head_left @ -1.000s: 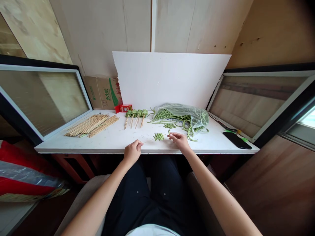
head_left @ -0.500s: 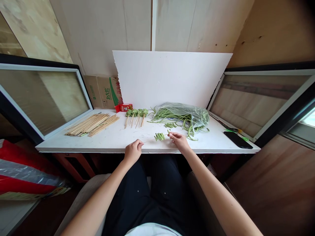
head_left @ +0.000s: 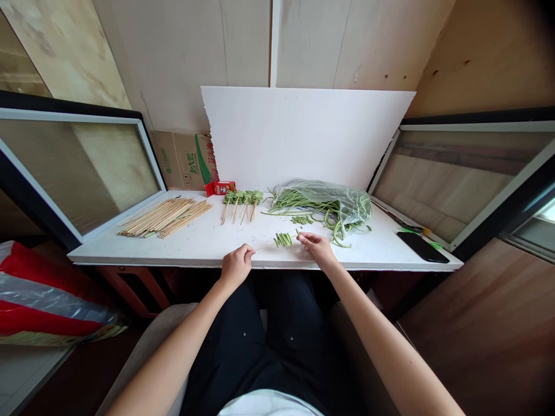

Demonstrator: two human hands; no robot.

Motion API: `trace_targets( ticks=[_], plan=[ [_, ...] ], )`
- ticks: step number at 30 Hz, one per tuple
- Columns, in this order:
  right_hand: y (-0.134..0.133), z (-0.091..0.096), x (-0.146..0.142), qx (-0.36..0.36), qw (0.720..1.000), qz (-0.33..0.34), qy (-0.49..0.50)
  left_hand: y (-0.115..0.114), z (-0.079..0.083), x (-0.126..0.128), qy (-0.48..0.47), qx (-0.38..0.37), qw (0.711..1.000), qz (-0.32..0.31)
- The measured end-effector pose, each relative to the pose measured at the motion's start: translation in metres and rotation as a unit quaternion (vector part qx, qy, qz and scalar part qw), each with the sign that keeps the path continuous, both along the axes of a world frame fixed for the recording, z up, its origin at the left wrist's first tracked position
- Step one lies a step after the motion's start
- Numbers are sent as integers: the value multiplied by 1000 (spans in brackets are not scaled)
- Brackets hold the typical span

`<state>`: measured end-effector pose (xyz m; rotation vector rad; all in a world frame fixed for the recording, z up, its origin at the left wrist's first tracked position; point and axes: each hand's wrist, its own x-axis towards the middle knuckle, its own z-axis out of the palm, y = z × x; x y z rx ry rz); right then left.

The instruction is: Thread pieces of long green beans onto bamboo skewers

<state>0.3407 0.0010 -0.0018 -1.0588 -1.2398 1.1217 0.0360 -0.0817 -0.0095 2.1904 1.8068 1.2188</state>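
Observation:
My left hand [head_left: 236,264] is closed on the end of a thin skewer [head_left: 263,247] that points right, above the table's front edge. Several short green bean pieces [head_left: 284,239] are threaded side by side on it. At its far end, my right hand [head_left: 316,248] pinches one more bean piece [head_left: 298,233] at the skewer's tip; whether the tip has pierced it I cannot tell. Just behind lies a small pile of cut bean pieces [head_left: 302,219]. Long green beans [head_left: 299,201] spill from a clear plastic bag [head_left: 353,199] at the back.
Loose wooden skewers [head_left: 162,216] lie at the left. Filled bean skewers [head_left: 243,198] rest at the back, beside a small red box [head_left: 220,188]. A black phone [head_left: 422,247] and a knife [head_left: 392,216] lie at the right. A white board [head_left: 307,133] stands behind the table [head_left: 182,249].
The skewer with its bean pieces has risen slightly, and its tip now meets the piece in my right hand. The view has shifted a little.

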Motion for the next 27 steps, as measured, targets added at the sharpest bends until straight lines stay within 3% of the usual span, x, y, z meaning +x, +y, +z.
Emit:
trace_targets(
  ticks=[27],
  plan=[
    [0, 1, 1, -9, 1000, -1, 5, 1, -2, -1, 16, -3, 1000, 7]
  ],
)
